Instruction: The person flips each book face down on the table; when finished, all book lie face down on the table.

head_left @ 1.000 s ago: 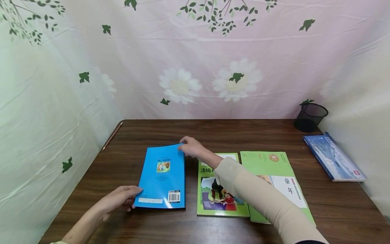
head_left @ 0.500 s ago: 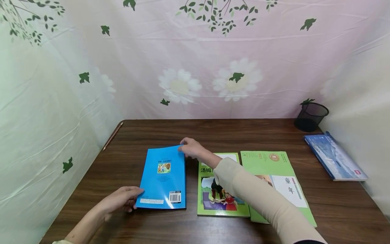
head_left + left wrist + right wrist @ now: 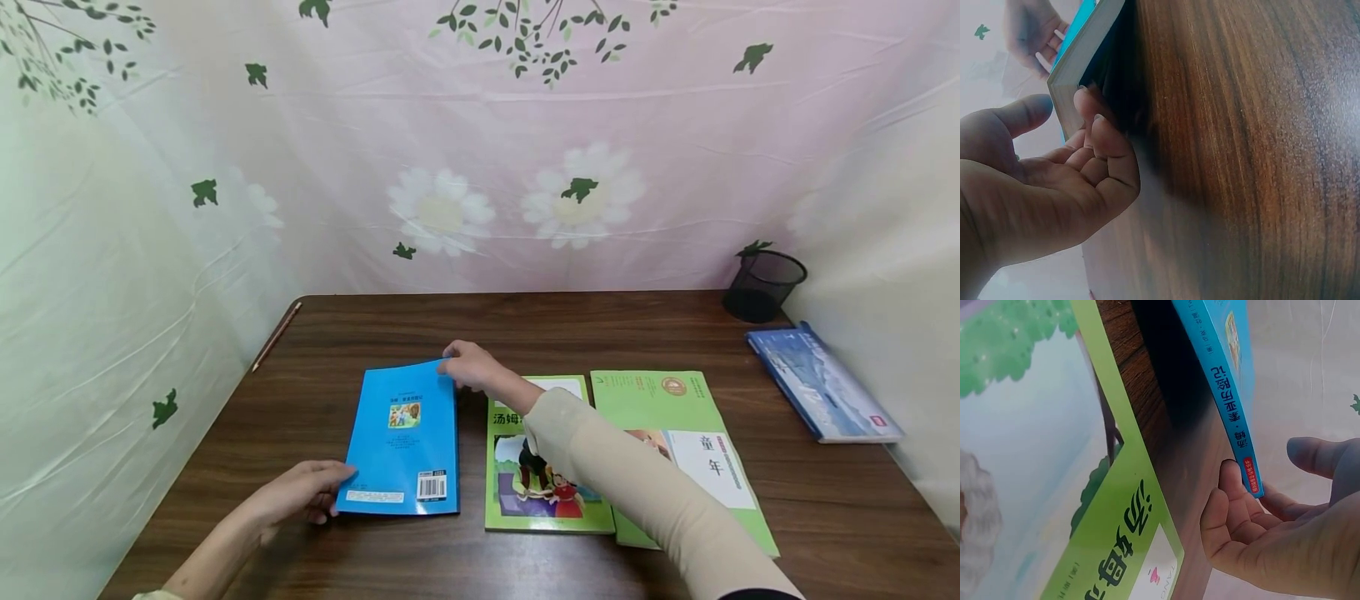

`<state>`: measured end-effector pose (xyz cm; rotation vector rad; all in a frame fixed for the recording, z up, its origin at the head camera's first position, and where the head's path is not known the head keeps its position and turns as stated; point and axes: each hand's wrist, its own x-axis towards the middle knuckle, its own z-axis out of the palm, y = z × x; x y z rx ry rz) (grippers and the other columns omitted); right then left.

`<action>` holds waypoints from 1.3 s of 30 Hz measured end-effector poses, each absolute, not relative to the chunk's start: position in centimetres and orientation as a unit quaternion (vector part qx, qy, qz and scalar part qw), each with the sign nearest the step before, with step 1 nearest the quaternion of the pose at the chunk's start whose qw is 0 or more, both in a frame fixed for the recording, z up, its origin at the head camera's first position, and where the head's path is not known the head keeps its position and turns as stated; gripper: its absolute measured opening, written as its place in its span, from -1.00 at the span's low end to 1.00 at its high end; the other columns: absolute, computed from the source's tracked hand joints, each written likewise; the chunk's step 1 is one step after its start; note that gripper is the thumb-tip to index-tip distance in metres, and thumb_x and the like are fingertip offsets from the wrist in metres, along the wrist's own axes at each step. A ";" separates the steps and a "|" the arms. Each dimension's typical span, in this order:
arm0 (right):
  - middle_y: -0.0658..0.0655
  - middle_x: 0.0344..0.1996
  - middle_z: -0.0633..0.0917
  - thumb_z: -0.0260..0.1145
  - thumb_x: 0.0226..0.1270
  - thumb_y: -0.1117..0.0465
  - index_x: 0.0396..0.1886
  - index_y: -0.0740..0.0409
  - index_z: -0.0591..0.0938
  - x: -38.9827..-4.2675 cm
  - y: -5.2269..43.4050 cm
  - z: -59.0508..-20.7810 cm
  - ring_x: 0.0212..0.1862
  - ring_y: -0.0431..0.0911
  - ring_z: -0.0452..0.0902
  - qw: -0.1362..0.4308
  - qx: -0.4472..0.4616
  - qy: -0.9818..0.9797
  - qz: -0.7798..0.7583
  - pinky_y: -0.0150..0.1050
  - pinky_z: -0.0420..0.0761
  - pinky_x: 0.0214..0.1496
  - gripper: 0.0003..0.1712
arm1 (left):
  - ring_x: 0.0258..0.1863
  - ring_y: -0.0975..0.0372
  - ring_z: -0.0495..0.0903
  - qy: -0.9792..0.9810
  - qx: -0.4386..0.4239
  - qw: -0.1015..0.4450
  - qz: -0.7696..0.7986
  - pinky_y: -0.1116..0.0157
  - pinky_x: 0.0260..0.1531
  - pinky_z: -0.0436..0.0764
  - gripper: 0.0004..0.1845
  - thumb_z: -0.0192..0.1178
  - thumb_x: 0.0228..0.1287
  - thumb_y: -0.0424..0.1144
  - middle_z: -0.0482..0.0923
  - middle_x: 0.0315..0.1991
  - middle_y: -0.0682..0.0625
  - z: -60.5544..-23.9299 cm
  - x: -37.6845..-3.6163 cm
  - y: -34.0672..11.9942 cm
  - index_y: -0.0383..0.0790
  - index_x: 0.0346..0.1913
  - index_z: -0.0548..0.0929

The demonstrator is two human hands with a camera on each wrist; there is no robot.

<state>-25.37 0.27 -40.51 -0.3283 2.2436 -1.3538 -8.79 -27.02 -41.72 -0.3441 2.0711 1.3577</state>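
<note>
A blue paperback (image 3: 405,442) lies back cover up on the brown table (image 3: 525,325), left of centre. My left hand (image 3: 311,492) holds its near left corner. In the left wrist view the fingers (image 3: 1094,134) curl under the corner of the blue paperback (image 3: 1082,50), which is lifted off the wood, with the thumb over the cover. My right hand (image 3: 465,365) pinches the far right corner. In the right wrist view its fingers (image 3: 1229,506) sit under the end of the spine of the blue paperback (image 3: 1222,375), thumb above. That edge also hovers above the table.
Two green books lie to the right, one (image 3: 547,492) under my right sleeve and one (image 3: 675,400) beside it. A dark blue book (image 3: 825,387) and a black mesh cup (image 3: 763,286) are at the far right. A pencil (image 3: 277,333) lies at the far left edge.
The blue paperback has shifted very slightly to the right. Both hands stay on the same corners.
</note>
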 end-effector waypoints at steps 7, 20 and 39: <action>0.18 -0.40 0.57 0.18 0.50 0.09 0.35 0.19 0.42 -25.4 0.2 -40.7 -0.16 0.18 0.57 0.248 -0.113 0.826 -0.493 0.14 0.54 0.14 -0.48 | -0.38 0.19 0.54 0.783 -0.126 0.315 0.522 0.26 -0.32 0.55 -0.36 0.02 0.52 0.06 0.56 -0.36 -0.01 -41.9 -8.7 -27.0 -0.48 0.30 0.40; 0.13 -0.40 0.55 0.18 0.50 0.10 0.35 0.21 0.42 -25.4 0.1 -40.7 -0.15 0.16 0.57 0.251 -0.118 0.829 -0.485 0.12 0.54 0.12 -0.48 | -0.38 0.18 0.54 0.779 -0.133 0.310 0.528 0.27 -0.34 0.54 -0.35 0.07 0.48 0.06 0.56 -0.33 -0.03 -41.8 -8.6 -26.8 -0.43 0.34 0.32; 0.19 -0.11 0.60 0.21 0.49 0.08 0.34 0.19 0.42 -26.0 0.3 -41.2 -0.15 0.03 0.56 0.272 -0.111 0.832 -0.471 0.02 0.58 0.00 -0.48 | -0.37 0.17 0.56 0.778 -0.133 0.304 0.534 0.26 -0.33 0.53 -0.29 0.08 0.48 0.09 0.54 -0.29 -0.03 -42.1 -8.6 -27.1 -0.43 0.39 0.25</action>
